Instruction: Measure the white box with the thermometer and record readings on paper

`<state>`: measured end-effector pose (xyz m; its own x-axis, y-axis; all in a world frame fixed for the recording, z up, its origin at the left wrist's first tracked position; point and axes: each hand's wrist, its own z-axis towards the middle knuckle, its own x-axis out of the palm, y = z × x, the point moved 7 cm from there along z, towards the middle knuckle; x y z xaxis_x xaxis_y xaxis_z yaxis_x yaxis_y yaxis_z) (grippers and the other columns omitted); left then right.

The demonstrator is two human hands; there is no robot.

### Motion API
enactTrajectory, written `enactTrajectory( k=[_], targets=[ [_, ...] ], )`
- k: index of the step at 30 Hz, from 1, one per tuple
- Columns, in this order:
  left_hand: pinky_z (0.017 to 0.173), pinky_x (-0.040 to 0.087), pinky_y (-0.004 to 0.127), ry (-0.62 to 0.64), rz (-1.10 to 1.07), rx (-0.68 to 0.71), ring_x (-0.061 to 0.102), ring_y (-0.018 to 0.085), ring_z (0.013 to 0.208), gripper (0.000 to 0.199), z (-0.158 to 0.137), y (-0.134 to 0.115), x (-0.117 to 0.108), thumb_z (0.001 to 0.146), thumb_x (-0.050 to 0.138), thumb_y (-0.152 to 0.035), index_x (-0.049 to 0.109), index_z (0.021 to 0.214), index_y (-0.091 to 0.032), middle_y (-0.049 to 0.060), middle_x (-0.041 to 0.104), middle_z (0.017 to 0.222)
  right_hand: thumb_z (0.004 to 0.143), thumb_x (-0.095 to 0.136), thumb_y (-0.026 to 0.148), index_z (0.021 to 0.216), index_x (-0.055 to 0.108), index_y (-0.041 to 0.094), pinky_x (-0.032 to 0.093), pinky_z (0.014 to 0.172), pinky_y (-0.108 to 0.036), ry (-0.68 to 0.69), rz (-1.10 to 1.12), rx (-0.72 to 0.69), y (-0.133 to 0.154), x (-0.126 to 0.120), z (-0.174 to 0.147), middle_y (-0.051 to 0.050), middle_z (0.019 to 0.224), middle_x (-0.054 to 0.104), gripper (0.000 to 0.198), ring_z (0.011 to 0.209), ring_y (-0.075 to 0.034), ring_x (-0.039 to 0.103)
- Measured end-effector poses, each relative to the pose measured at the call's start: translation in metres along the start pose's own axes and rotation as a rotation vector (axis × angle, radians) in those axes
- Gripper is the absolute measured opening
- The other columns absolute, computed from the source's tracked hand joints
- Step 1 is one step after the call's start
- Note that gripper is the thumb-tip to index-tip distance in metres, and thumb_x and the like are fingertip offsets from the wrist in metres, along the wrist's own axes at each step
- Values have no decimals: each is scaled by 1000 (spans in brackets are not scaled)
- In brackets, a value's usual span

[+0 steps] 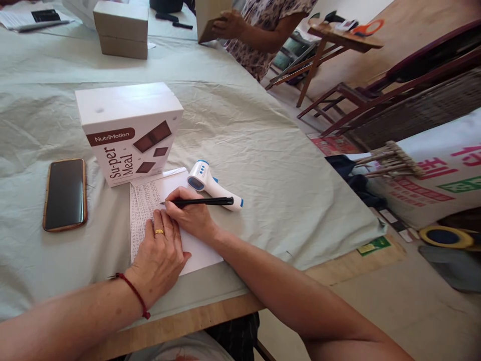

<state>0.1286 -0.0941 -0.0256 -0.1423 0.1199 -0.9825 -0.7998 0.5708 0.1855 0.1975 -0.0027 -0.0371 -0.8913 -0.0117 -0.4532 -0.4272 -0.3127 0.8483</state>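
My right hand point(193, 213) is closed around a black pen point(210, 201), its tip touching a sheet of paper point(201, 253). Rows of small handwriting cover the left part of that sheet. My left hand point(161, 248) lies flat on the paper, fingers stretched out, a gold ring on one finger and a red cord at the wrist. Just beyond my right hand rests a white and blue infrared thermometer point(216, 188). A white NutriMotion box point(130, 133) stands upright at the paper's far edge. Left of it lies a smartphone point(65, 194), screen dark.
A pale cloth covers the table point(244, 135). At the back are a cardboard box point(121, 30) and another person's hand point(228, 25) holding a carton point(210, 17). Orange-handled scissors point(368, 28) lie on a wooden stool point(340, 37); a white printed sack point(432, 175) stands at right.
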Motion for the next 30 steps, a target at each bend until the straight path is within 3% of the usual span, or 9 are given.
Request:
enactTrajectory(
  k=[30],
  targets=[
    [102, 49, 53, -2, -36, -8, 52, 46, 130, 71, -1, 0, 1, 97, 53, -47, 50, 137, 12, 38, 50, 137, 74, 54, 17, 66, 49, 24, 49, 59, -27, 18, -54, 16, 1, 1, 1, 3, 61, 58, 12, 57, -13, 53]
  ],
)
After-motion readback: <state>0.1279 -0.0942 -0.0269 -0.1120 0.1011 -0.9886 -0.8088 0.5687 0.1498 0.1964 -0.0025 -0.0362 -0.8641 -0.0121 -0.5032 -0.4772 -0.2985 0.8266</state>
